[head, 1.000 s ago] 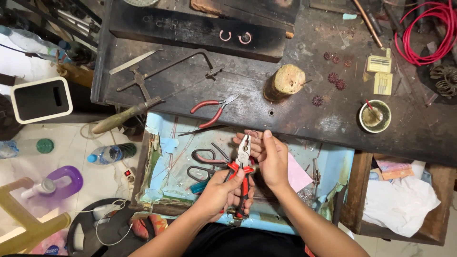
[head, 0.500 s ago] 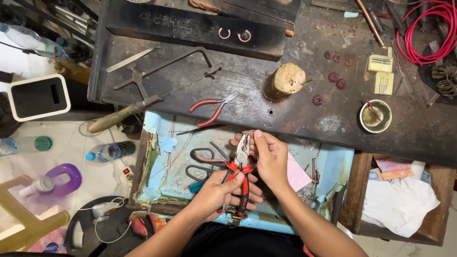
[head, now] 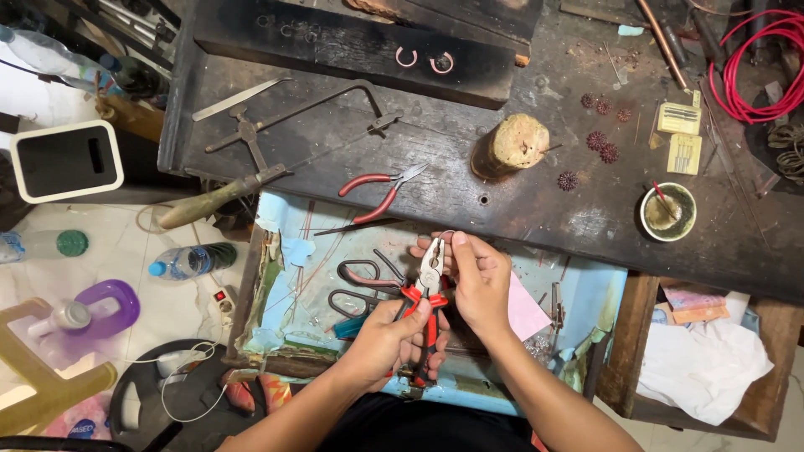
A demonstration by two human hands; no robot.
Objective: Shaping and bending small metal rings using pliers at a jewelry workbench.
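Over the open blue-lined wooden drawer (head: 276, 276), the left hand (head: 392, 339) is clenched around the red-handled steel combination pliers (head: 425, 297), jaws pointing to twelve o'clock, while the right hand (head: 479, 280), touching them at three o'clock, pinches a small thin wire piece (head: 445, 235) at the jaw tips.

Only one view is given, taken from a camera worn on the head and aimed almost straight down. The dark, scarred wooden workbench (head: 536, 192) is seen across the upper half of the frame, and the open pale-blue drawer (head: 586, 305) below it at the middle. The pale tiled floor (head: 159, 293) is caught at the left edge. The forearms are seen entering from the bottom edge, close beneath the lens.
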